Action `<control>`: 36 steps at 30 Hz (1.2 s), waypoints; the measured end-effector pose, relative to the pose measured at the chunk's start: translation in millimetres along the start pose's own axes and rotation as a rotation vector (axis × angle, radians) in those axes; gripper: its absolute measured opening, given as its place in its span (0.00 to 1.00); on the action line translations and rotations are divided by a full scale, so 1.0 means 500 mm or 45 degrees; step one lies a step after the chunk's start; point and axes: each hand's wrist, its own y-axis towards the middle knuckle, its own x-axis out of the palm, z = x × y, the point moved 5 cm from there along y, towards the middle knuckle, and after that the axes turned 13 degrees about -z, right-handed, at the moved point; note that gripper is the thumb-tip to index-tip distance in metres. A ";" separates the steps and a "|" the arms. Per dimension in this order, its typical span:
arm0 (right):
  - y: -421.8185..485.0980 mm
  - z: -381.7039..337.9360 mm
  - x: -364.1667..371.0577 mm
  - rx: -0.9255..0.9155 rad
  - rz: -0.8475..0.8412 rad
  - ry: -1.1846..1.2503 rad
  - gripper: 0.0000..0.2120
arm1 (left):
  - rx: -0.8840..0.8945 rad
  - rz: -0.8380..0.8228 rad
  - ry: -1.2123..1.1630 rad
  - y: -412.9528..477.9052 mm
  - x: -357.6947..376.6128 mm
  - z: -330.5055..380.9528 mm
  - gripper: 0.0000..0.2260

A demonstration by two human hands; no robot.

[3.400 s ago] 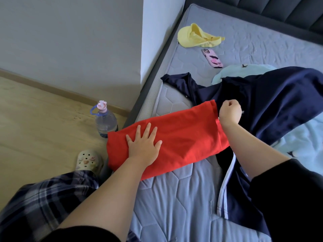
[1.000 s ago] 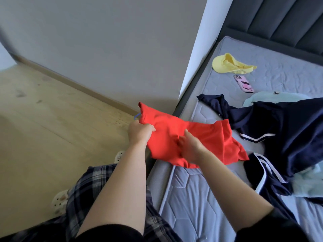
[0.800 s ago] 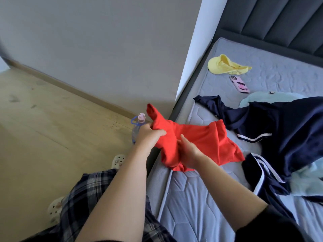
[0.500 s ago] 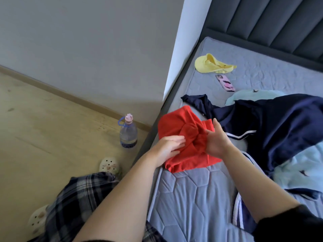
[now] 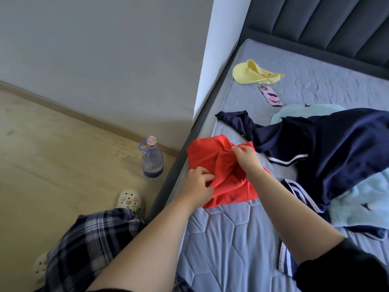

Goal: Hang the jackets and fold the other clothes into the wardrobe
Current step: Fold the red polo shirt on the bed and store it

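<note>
Compared with 3.4 s ago, the red garment [image 5: 223,171] is no longer a long flat strip across the mattress edge: it is gathered into a compact, roughly square bundle at the left edge of the bed [image 5: 231,239]. 1.0 s ago it was lifted off the bed and stretched between both hands; now it rests on the mattress again.

Left hand [image 5: 197,184]: fingers curled, pinching a fold at the bundle's 8 o'clock edge. Right hand [image 5: 245,158]: fingers and thumb pinched on the cloth at the bundle's 1 o'clock corner. Both hands have hold of the red garment only.

Surroundings: navy jacket with white stripes [image 5: 328,148] lies spread at 3 o'clock of the red bundle, its sleeve just beside the bundle's upper corner. Light blue garment [image 5: 362,207] lies partly under the jacket. Yellow cap [image 5: 254,72] and pink phone [image 5: 270,95] sit at 1 o'clock, well apart. Water bottle [image 5: 152,161] stands on the floor at 9 o'clock of the bundle.

Judgement: the fold on the red garment looks near its last stage, but the top layer is rumpled and probably needs tucking. Wardrobe not in view. Jacket not yet hung; light blue garment unfolded. Task appears early.
</note>
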 end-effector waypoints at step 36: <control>-0.036 -0.015 -0.044 -0.086 0.022 0.231 0.20 | -0.088 0.299 -0.088 -0.001 -0.002 -0.022 0.24</control>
